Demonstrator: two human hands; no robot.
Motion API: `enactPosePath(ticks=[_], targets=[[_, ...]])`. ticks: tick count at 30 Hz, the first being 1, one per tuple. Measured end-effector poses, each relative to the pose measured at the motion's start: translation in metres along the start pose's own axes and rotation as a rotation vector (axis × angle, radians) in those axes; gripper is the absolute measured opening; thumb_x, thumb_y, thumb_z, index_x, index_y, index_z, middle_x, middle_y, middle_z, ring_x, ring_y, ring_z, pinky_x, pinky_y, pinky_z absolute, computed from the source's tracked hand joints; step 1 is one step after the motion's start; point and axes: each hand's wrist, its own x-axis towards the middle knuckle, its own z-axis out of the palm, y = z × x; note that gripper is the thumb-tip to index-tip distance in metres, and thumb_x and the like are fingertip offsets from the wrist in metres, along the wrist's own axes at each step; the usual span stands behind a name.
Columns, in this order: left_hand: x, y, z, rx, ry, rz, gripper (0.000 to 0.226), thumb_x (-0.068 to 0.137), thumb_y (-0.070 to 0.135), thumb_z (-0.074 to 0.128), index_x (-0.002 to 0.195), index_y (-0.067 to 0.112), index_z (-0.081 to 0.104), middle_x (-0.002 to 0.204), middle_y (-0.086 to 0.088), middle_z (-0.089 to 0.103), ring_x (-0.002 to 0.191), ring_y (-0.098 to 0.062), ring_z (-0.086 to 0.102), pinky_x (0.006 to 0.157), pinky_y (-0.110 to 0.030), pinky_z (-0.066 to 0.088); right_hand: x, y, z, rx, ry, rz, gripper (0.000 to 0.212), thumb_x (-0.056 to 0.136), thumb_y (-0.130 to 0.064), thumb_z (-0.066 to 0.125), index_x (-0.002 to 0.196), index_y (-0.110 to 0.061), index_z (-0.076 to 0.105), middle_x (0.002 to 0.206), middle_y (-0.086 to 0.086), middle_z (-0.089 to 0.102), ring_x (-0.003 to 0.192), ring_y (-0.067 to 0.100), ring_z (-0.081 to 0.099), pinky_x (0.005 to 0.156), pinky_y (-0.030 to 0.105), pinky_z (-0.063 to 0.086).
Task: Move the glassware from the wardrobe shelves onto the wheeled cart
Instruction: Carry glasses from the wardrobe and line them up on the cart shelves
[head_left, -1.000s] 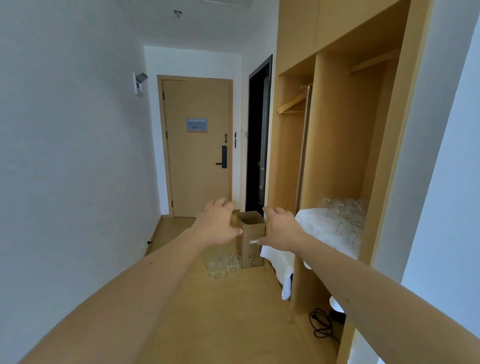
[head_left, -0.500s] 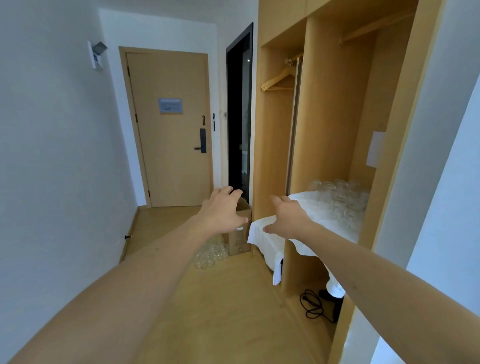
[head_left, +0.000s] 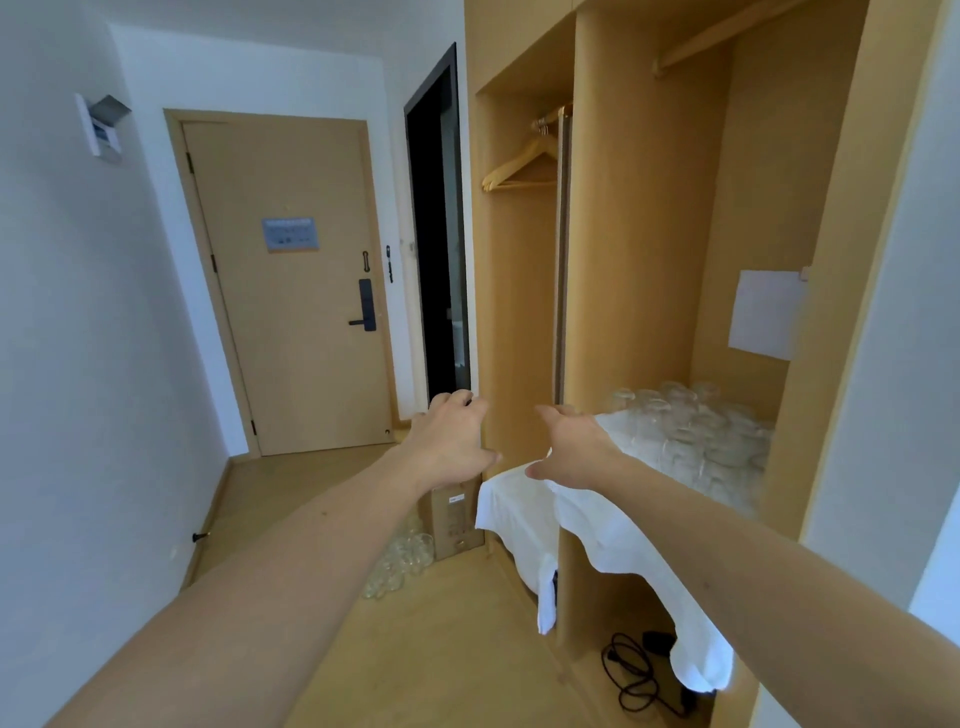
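Both hands — left hand (head_left: 451, 446) and right hand (head_left: 574, 448) — reach empty with loose fingers toward crowded glasses (head_left: 696, 426) on the cloth-draped wardrobe shelf (head_left: 613, 525) at centre right — a careless grab could topple neighbours.

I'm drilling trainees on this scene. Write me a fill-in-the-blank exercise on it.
1. The glasses on the wardrobe shelf stand on a ____ cloth.
2. More glasses stand on the floor beside a cardboard ____.
3. Both the left hand and the right hand hold ____.
4. A wooden ____ hangs from the wardrobe rail.

Missing words: white; box; nothing; hanger
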Motion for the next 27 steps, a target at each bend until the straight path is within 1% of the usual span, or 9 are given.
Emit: enactPosePath(ticks=[4,9,14,18,20,23,24,27], targets=[[0.048,0.000,0.015,-0.013,-0.002,0.015,0.080,0.092,0.047,0.065,0.158,0.020,0.028,0.162,-0.007,0.027,0.149,-0.031,0.022,0.114,-0.056,0.034,0.039,0.025,0.003,0.017,-0.002,0.030,0.095,0.080,-0.042,0.079,0.156,-0.020,0.028,0.152,0.008,0.040,0.138,0.034,0.038,0.105,0.044,0.045],[0.102,-0.001,0.034,-0.027,-0.036,0.059,0.081,0.090,0.048,0.066,0.157,0.020,0.030,0.156,-0.006,0.035,0.145,-0.029,0.027,0.111,-0.055,0.038,0.073,0.052,0.012,0.040,-0.025,0.063,0.093,0.080,-0.044,0.078,0.155,-0.021,0.029,0.147,0.007,0.045,0.137,0.033,0.038,0.105,0.044,0.046],[0.156,0.001,0.061,-0.071,-0.062,0.090,0.082,0.090,0.051,0.066,0.157,0.023,0.028,0.163,-0.005,0.026,0.149,-0.029,0.022,0.116,-0.053,0.032,0.103,0.085,0.023,0.027,-0.039,0.130,0.086,0.081,-0.042,0.076,0.152,-0.018,0.033,0.146,0.005,0.043,0.137,0.030,0.035,0.100,0.042,0.048],[0.208,0.004,0.080,-0.095,-0.082,0.137,0.083,0.089,0.051,0.066,0.157,0.025,0.027,0.165,-0.005,0.023,0.151,-0.029,0.020,0.116,-0.051,0.032,0.131,0.109,0.029,0.021,-0.040,0.210,0.093,0.081,-0.042,0.075,0.157,-0.021,0.026,0.156,0.002,0.033,0.142,0.029,0.031,0.102,0.038,0.047],[0.235,0.008,0.087,-0.108,-0.094,0.183,0.083,0.089,0.050,0.066,0.158,0.025,0.027,0.165,-0.006,0.021,0.150,-0.030,0.021,0.116,-0.050,0.032,0.147,0.122,0.028,0.018,-0.027,0.261,0.092,0.080,-0.042,0.075,0.156,-0.020,0.028,0.154,0.003,0.036,0.140,0.029,0.034,0.099,0.036,0.048],[0.276,0.015,0.098,-0.100,-0.107,0.268,0.081,0.089,0.049,0.067,0.156,0.023,0.029,0.163,-0.005,0.026,0.148,-0.030,0.023,0.114,-0.051,0.034,0.172,0.140,0.027,0.007,-0.015,0.337,0.086,0.080,-0.041,0.075,0.152,-0.019,0.034,0.142,0.007,0.049,0.132,0.028,0.044,0.095,0.037,0.051],[0.290,0.017,0.102,-0.103,-0.107,0.293,0.081,0.089,0.049,0.067,0.156,0.023,0.030,0.162,-0.004,0.027,0.148,-0.029,0.024,0.113,-0.051,0.035,0.180,0.145,0.027,0.008,-0.012,0.363,0.087,0.080,-0.041,0.076,0.153,-0.019,0.034,0.140,0.007,0.051,0.131,0.029,0.046,0.095,0.038,0.052],[0.336,0.021,0.111,-0.127,-0.122,0.367,0.082,0.088,0.050,0.067,0.156,0.024,0.030,0.161,-0.002,0.030,0.147,-0.029,0.026,0.113,-0.052,0.036,0.204,0.159,0.028,0.006,-0.007,0.435,0.089,0.081,-0.041,0.077,0.154,-0.021,0.031,0.143,0.007,0.050,0.133,0.030,0.044,0.097,0.038,0.051]])
